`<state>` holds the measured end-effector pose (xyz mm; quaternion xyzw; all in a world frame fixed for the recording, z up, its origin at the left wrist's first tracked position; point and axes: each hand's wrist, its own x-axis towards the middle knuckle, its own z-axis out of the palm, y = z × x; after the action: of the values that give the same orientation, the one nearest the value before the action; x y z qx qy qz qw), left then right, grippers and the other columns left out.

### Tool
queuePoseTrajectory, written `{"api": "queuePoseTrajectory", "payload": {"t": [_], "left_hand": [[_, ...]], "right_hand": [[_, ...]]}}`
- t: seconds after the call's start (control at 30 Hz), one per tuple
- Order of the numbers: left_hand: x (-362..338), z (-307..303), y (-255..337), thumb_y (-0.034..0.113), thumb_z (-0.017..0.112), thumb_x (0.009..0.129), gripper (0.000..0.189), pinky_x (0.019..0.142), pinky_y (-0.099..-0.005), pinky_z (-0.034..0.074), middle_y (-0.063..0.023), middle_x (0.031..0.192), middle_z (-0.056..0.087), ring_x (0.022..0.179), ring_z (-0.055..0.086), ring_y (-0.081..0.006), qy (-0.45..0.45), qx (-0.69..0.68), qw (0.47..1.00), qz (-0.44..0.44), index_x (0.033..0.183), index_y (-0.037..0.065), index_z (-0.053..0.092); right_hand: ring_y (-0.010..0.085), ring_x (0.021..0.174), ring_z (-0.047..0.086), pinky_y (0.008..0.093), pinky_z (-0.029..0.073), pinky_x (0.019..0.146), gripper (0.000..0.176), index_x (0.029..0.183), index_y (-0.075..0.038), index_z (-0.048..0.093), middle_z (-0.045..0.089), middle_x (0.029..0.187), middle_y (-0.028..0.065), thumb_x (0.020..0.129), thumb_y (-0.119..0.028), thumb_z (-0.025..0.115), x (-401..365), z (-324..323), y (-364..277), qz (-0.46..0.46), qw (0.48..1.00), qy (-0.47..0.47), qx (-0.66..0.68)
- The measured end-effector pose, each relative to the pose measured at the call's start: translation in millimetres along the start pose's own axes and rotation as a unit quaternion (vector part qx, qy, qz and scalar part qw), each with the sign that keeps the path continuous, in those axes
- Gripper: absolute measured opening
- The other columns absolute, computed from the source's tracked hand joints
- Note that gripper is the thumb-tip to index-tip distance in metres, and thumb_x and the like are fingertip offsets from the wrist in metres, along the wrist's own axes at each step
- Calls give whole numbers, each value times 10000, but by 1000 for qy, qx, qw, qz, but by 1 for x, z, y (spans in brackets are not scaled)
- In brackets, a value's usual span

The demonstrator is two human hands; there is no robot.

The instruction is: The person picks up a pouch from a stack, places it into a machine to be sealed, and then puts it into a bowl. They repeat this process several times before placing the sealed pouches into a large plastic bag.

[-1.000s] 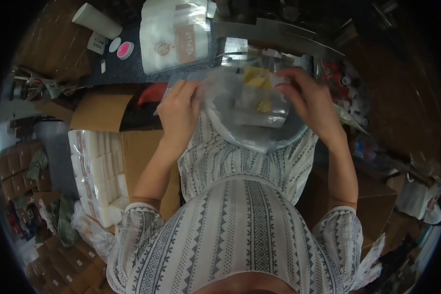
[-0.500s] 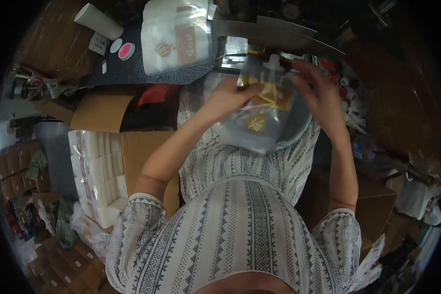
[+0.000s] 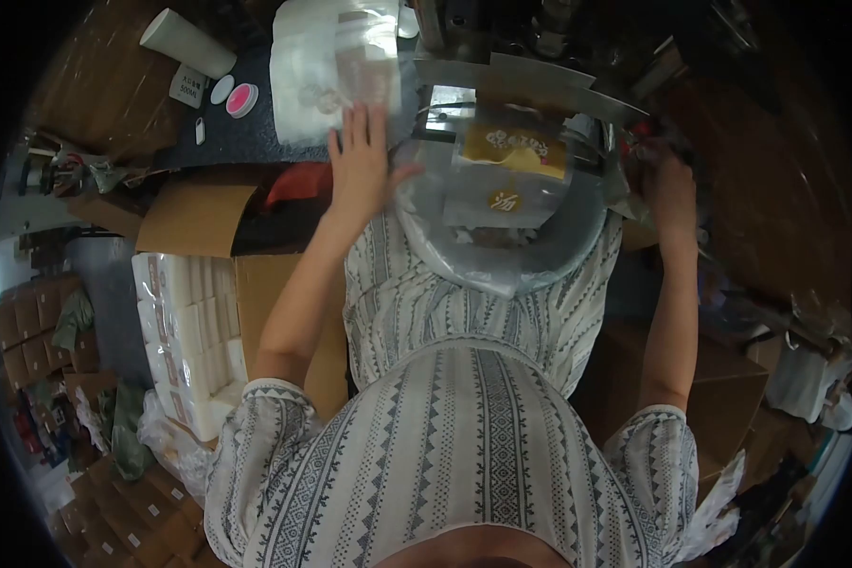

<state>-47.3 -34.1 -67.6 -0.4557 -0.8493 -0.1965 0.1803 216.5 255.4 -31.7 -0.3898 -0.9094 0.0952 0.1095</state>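
Observation:
My left hand (image 3: 358, 170) is open, fingers spread, at the near edge of a stack of clear plastic pouches (image 3: 336, 71) with printed labels. A clear pouch with a gold label (image 3: 513, 156) lies at the machine, over a round, plastic-covered basin (image 3: 426, 244) at my lap; neither hand is on it. To the right, my right hand (image 3: 670, 185) reaches beside the machine among small red items (image 3: 642, 133). Its fingers are blurred and partly hidden, so I cannot make out whether it holds anything.
A white paper cup (image 3: 187, 43), a round pink-filled container (image 3: 242, 99) and a white lid (image 3: 221, 90) are at the upper left. An open carton (image 3: 289, 303) with packed white bundles (image 3: 191, 327) stands left of my lap. Metal machine plates (image 3: 540, 80) run across the back.
My hands have let go of the spouted pouch, which now lies over the basin at the machine. The left hand has moved left to the pouch stack, the right hand outward to the right.

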Motion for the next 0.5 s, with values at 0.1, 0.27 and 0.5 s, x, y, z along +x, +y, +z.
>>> {"api": "queuePoseTrajectory", "payload": {"t": [0.1, 0.27, 0.5], "left_hand": [[-11, -21, -7, 207, 672, 804, 398, 841, -405, 430, -192, 1114, 543, 1042, 517, -372, -46, 21, 999, 17, 1138, 25, 554], [-21, -55, 8, 61, 653, 758, 126, 602, -369, 465, -112, 775, 567, 708, 582, -314, 3, -97, 991, -97, 883, 47, 652], [-11, -83, 58, 18, 651, 746, 124, 583, -358, 462, -109, 787, 569, 701, 583, -311, 8, -178, 983, -46, 868, 40, 642]], "right_hand": [[403, 864, 624, 480, 505, 718, 280, 1128, -66, 527, 646, 889, 218, 850, -105, 526, -6, -20, -19, 47, 999, -5, 4], [328, 824, 653, 370, 511, 699, 300, 1059, -34, 591, 661, 883, 172, 778, -98, 674, -25, -52, -63, 80, 970, 20, 230], [313, 764, 633, 364, 505, 680, 238, 997, -17, 603, 634, 929, 150, 784, -102, 667, -31, -39, -137, -293, 909, 7, 297]]}}
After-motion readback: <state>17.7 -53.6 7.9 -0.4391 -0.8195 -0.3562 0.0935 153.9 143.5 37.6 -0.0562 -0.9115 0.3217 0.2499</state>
